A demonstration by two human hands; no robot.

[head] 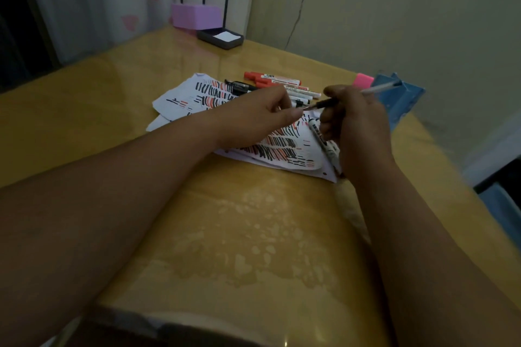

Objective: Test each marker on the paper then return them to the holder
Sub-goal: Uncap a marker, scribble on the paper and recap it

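Head view: R hand [355, 127] is curled round held marker [328, 103], gripping mid-barrel. Its long axis runs from the dark end, just L of the grip, up and away to a pale tail sticking out past the grip's R side, toward holder [406, 101]. L hand [262, 115] meets that dark end, thumb + forefinger pinching at it. Cap or bare tip? Can't tell, too blurred. Both hands are above paper [276, 149], which is dense w/ black + red strokes; a white bit shows just under the grip. 2nd marker [321, 135] lies flat on the paper beneath R hand, axis approx crosswise to the held one. Loose markers [282, 84] sit in a bunch beyond the grip, at the paper's far side. Holder is close on the grip's R, so R hand is nearer for the return. Judgement: cap step in hand. A test stroke needs the dark end tipped down onto the paper directly below.
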